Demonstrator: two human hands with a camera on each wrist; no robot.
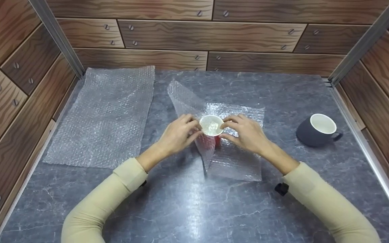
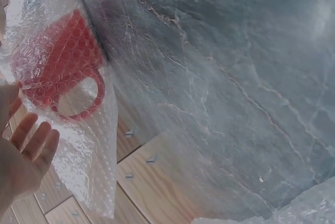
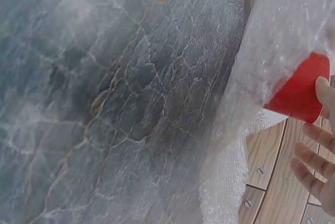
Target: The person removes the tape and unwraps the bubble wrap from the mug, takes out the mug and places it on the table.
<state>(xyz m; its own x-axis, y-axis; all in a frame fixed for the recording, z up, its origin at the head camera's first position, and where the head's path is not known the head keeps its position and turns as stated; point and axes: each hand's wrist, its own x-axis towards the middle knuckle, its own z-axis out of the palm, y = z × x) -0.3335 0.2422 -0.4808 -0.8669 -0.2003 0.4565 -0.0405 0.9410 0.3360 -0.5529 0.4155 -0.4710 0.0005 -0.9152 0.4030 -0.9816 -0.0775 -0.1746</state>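
Note:
A red mug (image 1: 211,126) with a white inside stands on a sheet of bubble wrap (image 1: 236,165), near the middle of the table. The sheet's left part is raised and folded against the mug; in the left wrist view its clear bubbles cover the mug's red side and round handle (image 2: 99,96). My left hand (image 1: 179,133) pinches the wrap at the mug's left rim, its other fingers loosely spread. Across from it, my right hand (image 1: 245,133) holds the mug's right side between thumb and fingers. In the right wrist view the thumb presses bare red wall (image 3: 301,88).
Another bubble wrap sheet (image 1: 103,118) lies flat on the left of the table. A dark grey mug (image 1: 311,135) with a white inside stands on the right, its handle pointing right. Wood-patterned walls (image 1: 211,37) and metal posts enclose the grey marbled table (image 1: 167,209).

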